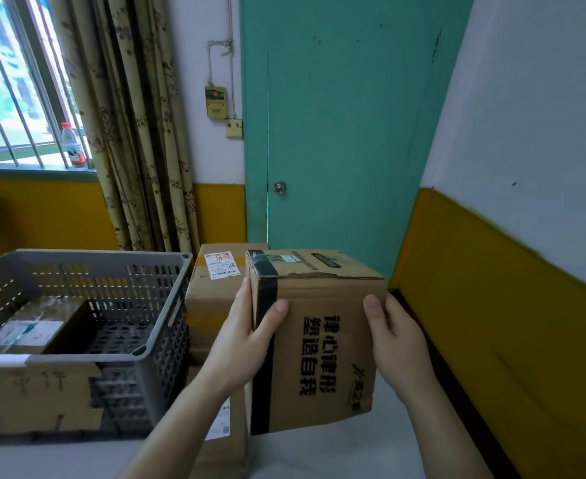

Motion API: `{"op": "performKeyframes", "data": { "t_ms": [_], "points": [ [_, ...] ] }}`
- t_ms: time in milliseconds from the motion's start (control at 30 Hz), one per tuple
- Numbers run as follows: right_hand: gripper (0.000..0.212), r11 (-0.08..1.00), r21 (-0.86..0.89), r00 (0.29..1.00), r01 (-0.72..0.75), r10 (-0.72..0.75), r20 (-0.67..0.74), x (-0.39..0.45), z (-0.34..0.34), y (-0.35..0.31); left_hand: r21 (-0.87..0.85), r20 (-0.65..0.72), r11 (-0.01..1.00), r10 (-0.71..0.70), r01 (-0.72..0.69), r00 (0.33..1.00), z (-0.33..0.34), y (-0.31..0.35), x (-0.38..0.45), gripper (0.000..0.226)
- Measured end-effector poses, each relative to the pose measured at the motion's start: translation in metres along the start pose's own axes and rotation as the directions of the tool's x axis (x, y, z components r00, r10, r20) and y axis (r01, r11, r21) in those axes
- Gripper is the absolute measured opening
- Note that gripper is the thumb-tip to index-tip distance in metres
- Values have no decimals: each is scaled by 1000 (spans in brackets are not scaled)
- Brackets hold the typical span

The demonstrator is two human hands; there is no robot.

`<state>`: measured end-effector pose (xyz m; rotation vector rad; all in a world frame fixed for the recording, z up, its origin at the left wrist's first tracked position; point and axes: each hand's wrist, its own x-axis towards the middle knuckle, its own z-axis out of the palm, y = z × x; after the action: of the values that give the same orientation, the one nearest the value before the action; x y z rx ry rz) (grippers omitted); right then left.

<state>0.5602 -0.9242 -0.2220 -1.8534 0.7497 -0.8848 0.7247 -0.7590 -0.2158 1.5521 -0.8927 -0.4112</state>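
Head-worn — forward, down, close over hands [246,344]

Black-taped cardboard box [319,340], tilted, black printed characters facing up

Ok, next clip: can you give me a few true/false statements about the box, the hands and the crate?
1. The left hand and the right hand both hold the box. True.
2. The crate has nothing in it. False: a parcel lies inside.
3. Black tape runs down the box near its left edge. True.
4. The bottle stands in the crate. False: it stands on the sill.
5. The door is wide open. False: it is shut or very nearly so.
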Motion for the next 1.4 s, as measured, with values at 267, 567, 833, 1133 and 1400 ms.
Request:
{"op": "performKeyframes", "data": {
  "t_ms": [267, 567, 833, 1133, 1400],
  "points": [
    [34, 999, -48, 990, 18, -24, -137, -1, 3, -10, -116, -52, 987, -121, 115, 991, -1, -2, 6, 75],
    [19, 992, -77, 994, 95, -99, -41, -8, 6, -14, -193, -41, 978, -91, 82, 995, -11, -8, 2, 60],
    [39, 987, 159, 996, 37, -49, 75, -8, 2, -23, -249, -154, 955, -201, 159, 967, -13, -5, 4, 68],
    [32, 942, 326, 993, -82, 50, 106, -4, 4, -20, -359, 41, 923, -129, 135, 991, -22, 3, -6, 72],
    [36, 876, 448, 984, -178, 165, 68, -6, 13, -17, -377, 101, 921, -59, 93, 993, -18, -3, -9, 94]
  ]
}}
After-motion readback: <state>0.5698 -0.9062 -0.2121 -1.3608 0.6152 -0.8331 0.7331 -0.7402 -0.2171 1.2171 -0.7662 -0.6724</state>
